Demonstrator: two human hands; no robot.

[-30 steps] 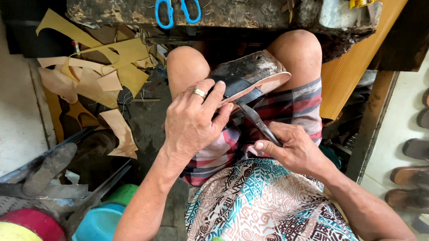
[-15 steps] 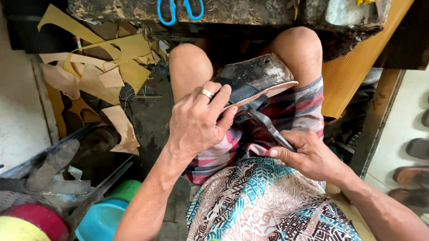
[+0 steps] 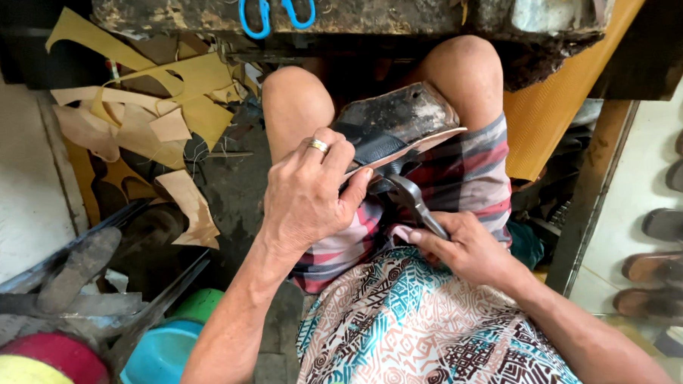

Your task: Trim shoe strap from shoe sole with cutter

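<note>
- Shoe [image 3: 400,125], dark and worn with a pale sole edge, lies sole-side up across the person's lap, between the two bare knees, far from the patterned shirt [image 3: 422,340].
- Left hand [image 3: 307,193], with a ring on one finger, is curled around the near end of the shoe; the thumb presses along the pale sole edge and the fingers wrap over the dark upper.
- Right hand [image 3: 464,248] is closed around the handles of dark metal pliers [image 3: 414,201], held low over the striped shorts [image 3: 470,180].
- Pliers point up and left, their head meeting the near edge of the shoe just beside the left thumb; whether the tips grip the material cannot be told.
- Counter [image 3: 396,8], dark and rough, runs across the far side above the knees, with blue-handled scissors [image 3: 274,9] lying on it at the far left.
- Tan leather scraps [image 3: 150,123] are piled on the floor at the left, cut into curved shapes.
- Blue bowl [image 3: 158,361] sits at the near left, touching a green one; a red and a yellow rounded thing lie further left.
- Sandals [image 3: 676,226] stand in a row along the right edge.
- Orange textured sheet [image 3: 558,109] leans at the right of the knees.
</note>
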